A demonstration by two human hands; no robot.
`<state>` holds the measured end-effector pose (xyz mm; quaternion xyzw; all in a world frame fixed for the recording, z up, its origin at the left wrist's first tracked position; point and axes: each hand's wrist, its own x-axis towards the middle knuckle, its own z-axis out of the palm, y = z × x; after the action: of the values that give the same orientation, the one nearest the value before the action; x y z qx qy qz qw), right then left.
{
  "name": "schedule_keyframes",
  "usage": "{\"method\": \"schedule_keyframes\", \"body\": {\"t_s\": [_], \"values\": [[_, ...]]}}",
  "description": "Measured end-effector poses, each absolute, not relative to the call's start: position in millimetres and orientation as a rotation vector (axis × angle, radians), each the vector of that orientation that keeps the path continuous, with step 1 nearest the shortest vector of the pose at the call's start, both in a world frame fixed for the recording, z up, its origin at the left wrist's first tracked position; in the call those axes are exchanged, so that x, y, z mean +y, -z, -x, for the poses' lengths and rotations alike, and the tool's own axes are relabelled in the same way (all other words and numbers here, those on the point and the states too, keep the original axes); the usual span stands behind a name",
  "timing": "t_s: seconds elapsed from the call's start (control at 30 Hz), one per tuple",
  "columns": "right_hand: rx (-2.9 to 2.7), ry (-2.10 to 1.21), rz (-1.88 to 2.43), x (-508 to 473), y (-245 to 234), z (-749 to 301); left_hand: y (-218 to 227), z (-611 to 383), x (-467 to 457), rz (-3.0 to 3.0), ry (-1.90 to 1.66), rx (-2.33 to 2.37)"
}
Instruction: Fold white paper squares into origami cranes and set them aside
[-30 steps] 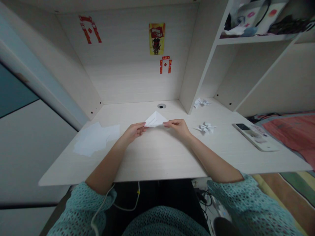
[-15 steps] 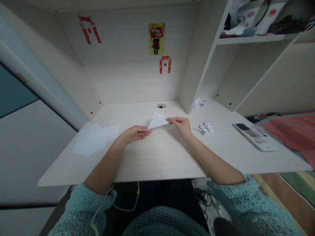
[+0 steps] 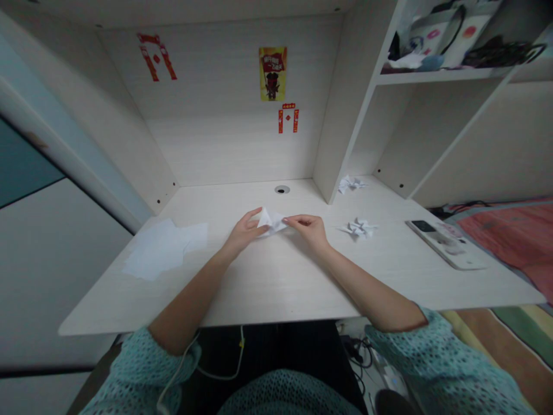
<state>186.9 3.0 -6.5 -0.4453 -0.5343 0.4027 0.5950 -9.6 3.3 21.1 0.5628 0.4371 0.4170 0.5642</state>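
The left hand (image 3: 246, 231) and right hand (image 3: 307, 231) each pinch one end of a small folded white paper (image 3: 271, 222) mid-bench (image 3: 276, 288), its creases already made. Right of it lie two folded paper figures (image 3: 359, 229); left of it, flat white paper sheets (image 3: 159, 248) remain unfolded.
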Motion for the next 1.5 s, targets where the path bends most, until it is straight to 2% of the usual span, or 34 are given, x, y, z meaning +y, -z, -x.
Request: {"method": "schedule_keyframes", "body": {"t_s": [0.2, 0.37, 0.73, 1.27, 1.5], "values": [[-1.102, -0.902, 1.058, 11, 12, -192, -25, 13, 1, -1.336, -1.045, 1.015], [-1.001, -0.922, 1.05, 17, 15, -195, -11, 15, 10, -1.338, -1.049, 1.122], [-1.177, -1.085, 1.01, 16, 14, -195, 1, 19, 18, -1.052, -1.271, 1.08], [-1.076, -1.083, 1.047, 18, 15, -194, 0, 16, 17, -1.163, -1.237, 1.062], [-1.249, -0.928, 0.998, 10, 8, -196, -10, 15, 9, -1.241, -1.19, 1.078]]}}
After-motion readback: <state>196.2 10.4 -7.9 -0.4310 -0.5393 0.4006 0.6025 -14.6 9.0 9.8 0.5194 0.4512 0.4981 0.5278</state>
